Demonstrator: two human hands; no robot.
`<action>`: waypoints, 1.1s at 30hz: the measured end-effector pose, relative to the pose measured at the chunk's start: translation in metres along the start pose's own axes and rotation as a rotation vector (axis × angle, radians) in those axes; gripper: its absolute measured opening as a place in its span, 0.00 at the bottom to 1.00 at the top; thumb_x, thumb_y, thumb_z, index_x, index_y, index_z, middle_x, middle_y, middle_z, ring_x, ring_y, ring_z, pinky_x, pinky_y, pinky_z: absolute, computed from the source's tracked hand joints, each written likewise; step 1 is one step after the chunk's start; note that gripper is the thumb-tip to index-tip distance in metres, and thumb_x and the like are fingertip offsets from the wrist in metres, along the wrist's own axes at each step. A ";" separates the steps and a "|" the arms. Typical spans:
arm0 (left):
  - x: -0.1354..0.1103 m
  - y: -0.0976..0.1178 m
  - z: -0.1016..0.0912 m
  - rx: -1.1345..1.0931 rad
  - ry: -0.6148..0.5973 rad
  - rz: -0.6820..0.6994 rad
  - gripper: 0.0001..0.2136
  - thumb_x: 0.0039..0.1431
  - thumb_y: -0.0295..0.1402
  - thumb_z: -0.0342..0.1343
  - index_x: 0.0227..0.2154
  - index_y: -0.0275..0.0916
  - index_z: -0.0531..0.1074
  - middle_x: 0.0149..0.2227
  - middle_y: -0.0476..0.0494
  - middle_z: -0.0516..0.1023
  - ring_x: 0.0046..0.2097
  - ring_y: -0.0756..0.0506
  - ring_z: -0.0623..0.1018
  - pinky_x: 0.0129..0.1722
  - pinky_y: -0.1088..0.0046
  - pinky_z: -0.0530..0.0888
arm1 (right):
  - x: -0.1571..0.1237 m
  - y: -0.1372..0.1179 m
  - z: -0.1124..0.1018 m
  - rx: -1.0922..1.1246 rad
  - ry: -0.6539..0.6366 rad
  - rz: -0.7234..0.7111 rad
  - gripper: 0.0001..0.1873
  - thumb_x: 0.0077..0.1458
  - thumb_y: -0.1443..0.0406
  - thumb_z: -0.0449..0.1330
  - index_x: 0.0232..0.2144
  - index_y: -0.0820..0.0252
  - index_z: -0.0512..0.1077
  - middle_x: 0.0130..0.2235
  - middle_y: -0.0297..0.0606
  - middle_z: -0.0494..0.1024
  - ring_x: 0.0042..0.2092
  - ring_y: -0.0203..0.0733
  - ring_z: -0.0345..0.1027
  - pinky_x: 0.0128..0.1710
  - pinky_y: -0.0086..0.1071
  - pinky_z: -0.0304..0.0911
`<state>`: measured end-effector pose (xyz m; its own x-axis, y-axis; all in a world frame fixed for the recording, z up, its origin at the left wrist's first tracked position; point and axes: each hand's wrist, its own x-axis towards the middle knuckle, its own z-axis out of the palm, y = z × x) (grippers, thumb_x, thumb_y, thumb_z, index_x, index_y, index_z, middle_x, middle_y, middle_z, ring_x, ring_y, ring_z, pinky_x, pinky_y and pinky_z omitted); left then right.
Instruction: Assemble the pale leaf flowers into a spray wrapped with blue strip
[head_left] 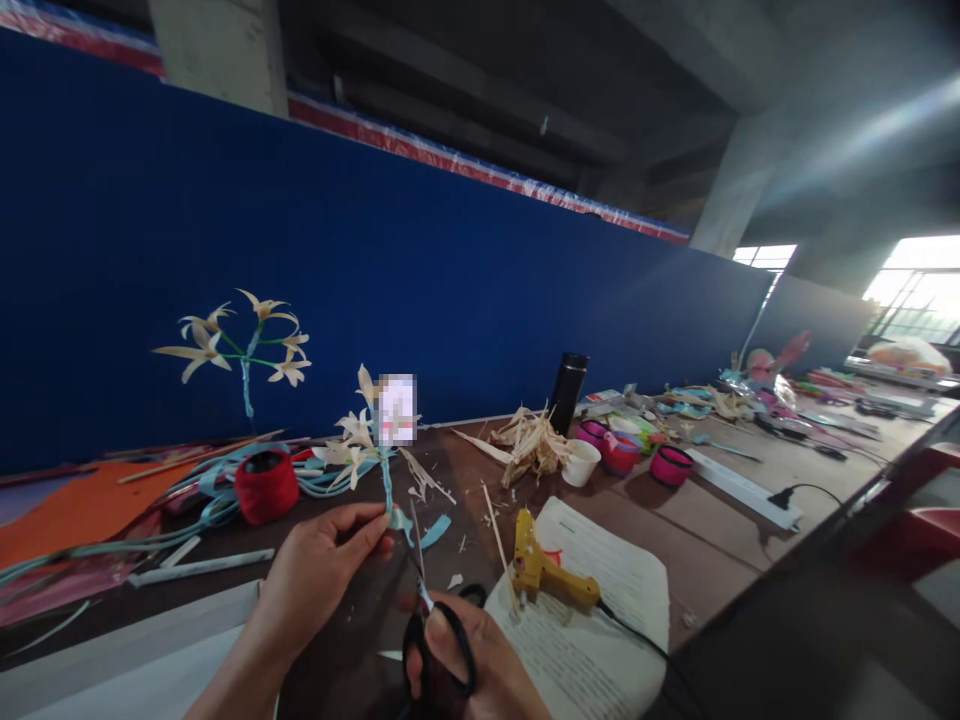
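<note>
My left hand (321,565) is closed in a pinch on the lower stem of a handmade flower (358,437) with cream petals. Light blue wrapping covers the stem, and a loose blue end sticks out just past my fingertips. A pixelated patch hides some of the blossoms. In my right hand (484,650) is a pair of scissors (457,635) with black handles, its blades pointing up beside the loose blue end. I cannot tell whether the blades touch it. A scrap of blue material (436,531) lies just right of the blades.
A finished-looking flower spray (246,355) stands at the left against a blue partition (465,290). A red roll (265,487) sits below it. To the right are a yellow glue gun (551,572) on an open book (622,560), dried husks (525,445), a white cup (580,462) and a black bottle (570,390).
</note>
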<state>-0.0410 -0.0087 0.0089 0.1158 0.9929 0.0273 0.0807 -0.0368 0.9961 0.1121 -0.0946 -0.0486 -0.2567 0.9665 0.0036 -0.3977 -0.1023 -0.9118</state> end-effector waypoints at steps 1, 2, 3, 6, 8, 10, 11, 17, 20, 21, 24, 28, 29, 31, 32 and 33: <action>0.000 0.000 0.000 -0.004 -0.001 0.000 0.17 0.40 0.42 0.62 0.33 0.37 0.75 0.27 0.51 0.79 0.29 0.48 0.78 0.33 0.75 0.76 | 0.001 -0.002 0.001 -0.048 0.009 -0.035 0.27 0.43 0.45 0.59 0.24 0.66 0.69 0.22 0.33 0.66 0.23 0.29 0.55 0.21 0.23 0.45; 0.000 0.001 0.000 -0.007 -0.006 0.002 0.17 0.40 0.43 0.62 0.33 0.38 0.75 0.27 0.51 0.79 0.30 0.48 0.78 0.32 0.75 0.76 | 0.002 -0.004 0.002 -0.089 0.025 -0.065 0.27 0.44 0.45 0.59 0.24 0.67 0.70 0.21 0.33 0.65 0.23 0.29 0.54 0.22 0.23 0.45; 0.000 0.001 0.001 -0.003 -0.006 0.005 0.17 0.40 0.43 0.61 0.33 0.38 0.75 0.27 0.51 0.80 0.30 0.47 0.79 0.32 0.74 0.76 | 0.003 -0.006 0.004 -0.119 0.042 -0.090 0.27 0.44 0.45 0.59 0.26 0.66 0.71 0.21 0.32 0.64 0.23 0.29 0.53 0.22 0.24 0.44; -0.001 0.004 0.001 0.060 -0.002 0.024 0.17 0.40 0.43 0.61 0.32 0.37 0.75 0.25 0.51 0.79 0.29 0.47 0.79 0.31 0.75 0.75 | 0.003 -0.011 0.008 -0.152 0.076 -0.126 0.28 0.43 0.45 0.59 0.33 0.64 0.74 0.20 0.30 0.62 0.22 0.30 0.50 0.23 0.25 0.43; -0.001 0.005 0.001 0.104 -0.003 0.035 0.16 0.41 0.43 0.60 0.32 0.37 0.75 0.24 0.51 0.79 0.28 0.47 0.79 0.31 0.75 0.75 | 0.003 -0.013 0.011 -0.174 0.083 -0.130 0.28 0.43 0.44 0.59 0.34 0.63 0.75 0.20 0.30 0.60 0.23 0.31 0.49 0.22 0.25 0.43; -0.001 0.006 0.001 0.131 -0.007 0.037 0.16 0.42 0.43 0.59 0.33 0.37 0.75 0.23 0.51 0.79 0.29 0.47 0.79 0.30 0.76 0.74 | 0.002 -0.014 0.011 -0.206 0.090 -0.129 0.28 0.43 0.45 0.59 0.35 0.62 0.75 0.19 0.30 0.60 0.22 0.31 0.48 0.22 0.25 0.43; -0.002 0.006 0.001 0.139 -0.009 0.037 0.17 0.43 0.43 0.59 0.33 0.37 0.74 0.23 0.51 0.79 0.29 0.47 0.79 0.30 0.76 0.73 | 0.002 -0.015 0.011 -0.220 0.096 -0.128 0.28 0.43 0.45 0.59 0.35 0.62 0.76 0.19 0.30 0.60 0.22 0.31 0.48 0.22 0.25 0.44; -0.004 0.008 0.002 0.184 -0.024 0.058 0.16 0.44 0.43 0.58 0.34 0.38 0.75 0.23 0.51 0.79 0.28 0.47 0.78 0.29 0.77 0.72 | 0.001 -0.013 0.007 -0.240 0.150 -0.116 0.27 0.44 0.47 0.59 0.37 0.63 0.75 0.18 0.30 0.61 0.22 0.30 0.49 0.22 0.25 0.46; -0.005 0.010 0.003 0.194 -0.008 0.059 0.15 0.43 0.43 0.58 0.32 0.38 0.75 0.21 0.51 0.78 0.28 0.47 0.78 0.29 0.77 0.72 | 0.002 -0.013 0.007 -0.243 0.163 -0.110 0.28 0.44 0.47 0.60 0.38 0.64 0.75 0.18 0.30 0.61 0.21 0.30 0.49 0.21 0.25 0.47; -0.005 0.011 0.003 0.191 -0.003 0.054 0.15 0.43 0.43 0.58 0.32 0.38 0.75 0.21 0.51 0.78 0.28 0.47 0.78 0.30 0.77 0.72 | 0.002 -0.013 0.007 -0.234 0.171 -0.104 0.28 0.43 0.47 0.61 0.37 0.64 0.75 0.18 0.29 0.61 0.21 0.30 0.49 0.21 0.25 0.47; -0.005 0.011 0.004 0.186 -0.011 0.047 0.16 0.43 0.44 0.58 0.33 0.38 0.75 0.21 0.52 0.79 0.28 0.47 0.78 0.30 0.77 0.72 | 0.001 -0.014 0.008 -0.205 0.175 -0.095 0.26 0.42 0.48 0.62 0.36 0.63 0.76 0.18 0.29 0.61 0.21 0.29 0.49 0.21 0.24 0.46; -0.005 0.009 0.005 0.182 -0.029 0.048 0.16 0.43 0.44 0.58 0.33 0.38 0.75 0.21 0.52 0.78 0.28 0.47 0.78 0.30 0.77 0.72 | 0.000 -0.015 0.010 -0.206 0.173 -0.094 0.24 0.43 0.49 0.62 0.33 0.63 0.76 0.19 0.30 0.61 0.22 0.29 0.49 0.21 0.25 0.46; -0.005 0.009 0.005 0.180 -0.031 0.048 0.16 0.43 0.44 0.58 0.32 0.38 0.75 0.22 0.52 0.78 0.28 0.47 0.78 0.30 0.77 0.72 | 0.000 -0.015 0.010 -0.199 0.183 -0.090 0.24 0.42 0.49 0.62 0.33 0.63 0.76 0.19 0.30 0.61 0.22 0.29 0.49 0.21 0.25 0.45; -0.004 0.009 0.006 0.182 -0.031 0.049 0.15 0.43 0.43 0.58 0.32 0.38 0.75 0.22 0.51 0.78 0.28 0.47 0.78 0.30 0.77 0.72 | 0.000 -0.015 0.010 -0.188 0.193 -0.086 0.23 0.42 0.49 0.62 0.33 0.62 0.76 0.18 0.29 0.61 0.21 0.29 0.49 0.21 0.25 0.45; -0.004 0.010 0.007 0.185 -0.031 0.050 0.15 0.43 0.43 0.58 0.31 0.38 0.75 0.22 0.51 0.78 0.28 0.47 0.78 0.30 0.77 0.72 | 0.000 -0.014 0.010 -0.182 0.192 -0.092 0.24 0.42 0.49 0.62 0.33 0.63 0.76 0.18 0.29 0.61 0.21 0.29 0.49 0.20 0.25 0.44; -0.004 0.010 0.007 0.189 -0.031 0.050 0.15 0.43 0.43 0.58 0.31 0.38 0.75 0.21 0.51 0.78 0.28 0.47 0.78 0.30 0.77 0.72 | 0.000 -0.014 0.010 -0.175 0.189 -0.104 0.24 0.42 0.49 0.62 0.32 0.63 0.76 0.18 0.29 0.61 0.21 0.29 0.48 0.20 0.25 0.44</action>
<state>-0.0337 -0.0141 0.0180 0.1551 0.9853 0.0711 0.2578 -0.1099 0.9599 0.1086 -0.0954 -0.0322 -0.0470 0.9981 0.0396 -0.2506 0.0266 -0.9677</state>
